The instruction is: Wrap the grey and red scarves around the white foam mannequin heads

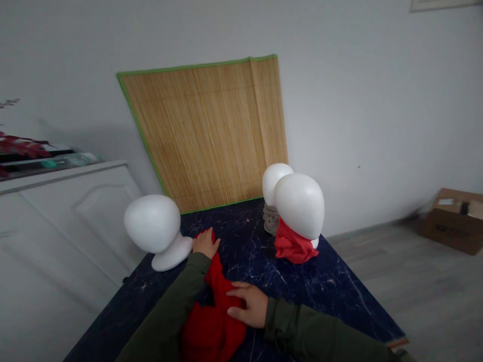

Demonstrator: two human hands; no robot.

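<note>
A long red scarf [215, 322] lies bunched and partly stretched out on the dark tabletop. My left hand [206, 244] rests on its far end, thumb spread away from the fingers, close to the base of a white foam head [153, 223] with a bare neck. Over the scarf's nearer part lies my right hand [251, 304], fingers stretched out and thumb apart. Another white foam head [302, 206], on the right, has a red cloth [294, 244] wrapped around its neck. Behind it stands a foam head [275, 182] with a grey cloth [270, 219] around the neck.
The blue marble-patterned table [241, 226] narrows toward the wall. Against the wall leans a bamboo mat [211, 136] with green edging. A white cabinet [64, 226] stands close on the left. On the floor at far right sits a cardboard box [451, 221].
</note>
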